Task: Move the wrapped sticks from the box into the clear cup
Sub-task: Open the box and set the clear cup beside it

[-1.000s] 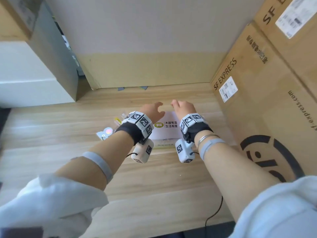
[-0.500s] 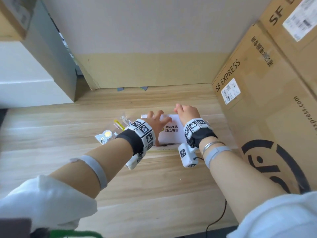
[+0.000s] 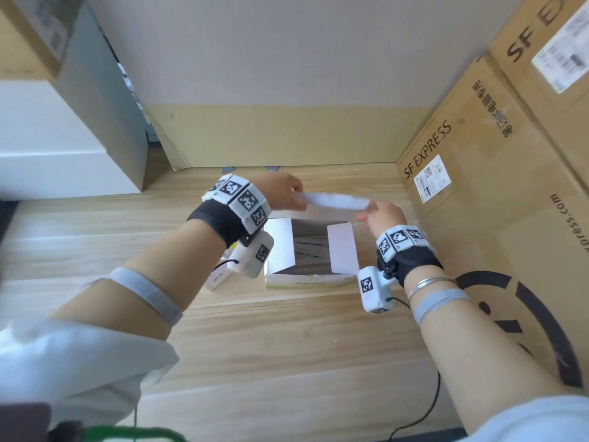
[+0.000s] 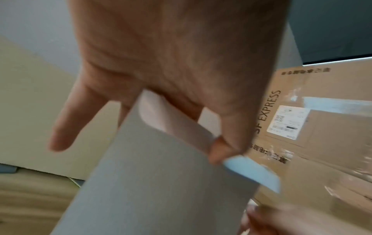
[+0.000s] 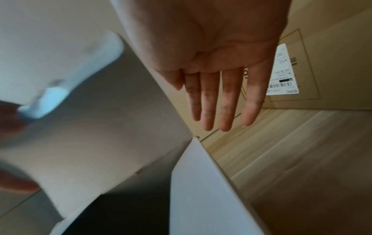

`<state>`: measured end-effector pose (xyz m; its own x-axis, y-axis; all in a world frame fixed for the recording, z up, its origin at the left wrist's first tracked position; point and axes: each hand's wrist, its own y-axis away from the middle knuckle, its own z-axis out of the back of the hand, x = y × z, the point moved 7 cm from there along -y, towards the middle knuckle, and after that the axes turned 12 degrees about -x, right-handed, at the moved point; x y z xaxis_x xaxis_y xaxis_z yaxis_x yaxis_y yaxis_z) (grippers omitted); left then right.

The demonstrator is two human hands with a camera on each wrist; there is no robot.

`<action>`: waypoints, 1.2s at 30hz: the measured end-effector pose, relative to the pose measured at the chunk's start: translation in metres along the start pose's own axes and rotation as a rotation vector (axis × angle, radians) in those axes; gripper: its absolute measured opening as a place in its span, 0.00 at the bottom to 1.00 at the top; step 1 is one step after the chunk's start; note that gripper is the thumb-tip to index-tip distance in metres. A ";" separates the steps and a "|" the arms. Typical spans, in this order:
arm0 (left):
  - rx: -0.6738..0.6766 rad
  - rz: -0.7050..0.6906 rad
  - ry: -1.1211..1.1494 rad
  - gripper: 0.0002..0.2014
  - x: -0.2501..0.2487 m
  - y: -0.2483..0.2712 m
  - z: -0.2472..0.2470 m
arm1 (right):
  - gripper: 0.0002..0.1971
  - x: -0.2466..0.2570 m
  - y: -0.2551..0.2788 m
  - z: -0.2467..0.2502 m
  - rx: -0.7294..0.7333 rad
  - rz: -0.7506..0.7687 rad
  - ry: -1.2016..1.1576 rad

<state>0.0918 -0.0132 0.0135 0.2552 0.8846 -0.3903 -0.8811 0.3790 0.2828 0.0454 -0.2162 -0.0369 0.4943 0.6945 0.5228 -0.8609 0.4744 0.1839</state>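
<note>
A small white box (image 3: 306,277) stands open on the wooden table, and pale wrapped sticks (image 3: 310,250) lie inside it. Its lid (image 3: 334,200) is raised above the far edge, and the side flaps (image 3: 342,247) stand up. My left hand (image 3: 298,196) pinches the lid's left end. In the left wrist view the left hand (image 4: 219,147) nips the lid's tuck flap (image 4: 181,125). My right hand (image 3: 371,213) touches the lid's right end. In the right wrist view its fingers (image 5: 209,108) are straight beside the lid (image 5: 100,135). No clear cup shows.
Tall SF Express cartons (image 3: 478,186) wall off the right side close to my right arm. A cardboard panel (image 3: 287,135) closes the back. A white and grey box (image 3: 79,154) stands at the left. A small white packet (image 3: 220,279) lies under my left wrist.
Both hands lay on the shut box; they have since risen and pulled the lid up and back. The box now stands open with the sticks showing.
</note>
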 end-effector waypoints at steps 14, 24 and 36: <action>-0.028 0.317 0.043 0.39 0.024 0.012 -0.089 | 0.54 0.008 0.044 -0.062 0.210 -0.003 0.113; -0.202 0.324 -0.110 0.19 0.046 0.006 -0.041 | 0.32 -0.002 0.020 -0.007 -0.020 -0.049 0.184; -0.105 0.252 0.071 0.23 0.032 0.008 -0.081 | 0.19 -0.017 0.027 -0.021 0.023 -0.044 0.263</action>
<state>0.0611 -0.0039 -0.0674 -0.0025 0.9248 -0.3804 -0.9505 0.1160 0.2881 0.0160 -0.2043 -0.0582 0.5434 0.7915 0.2797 -0.8387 0.4971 0.2226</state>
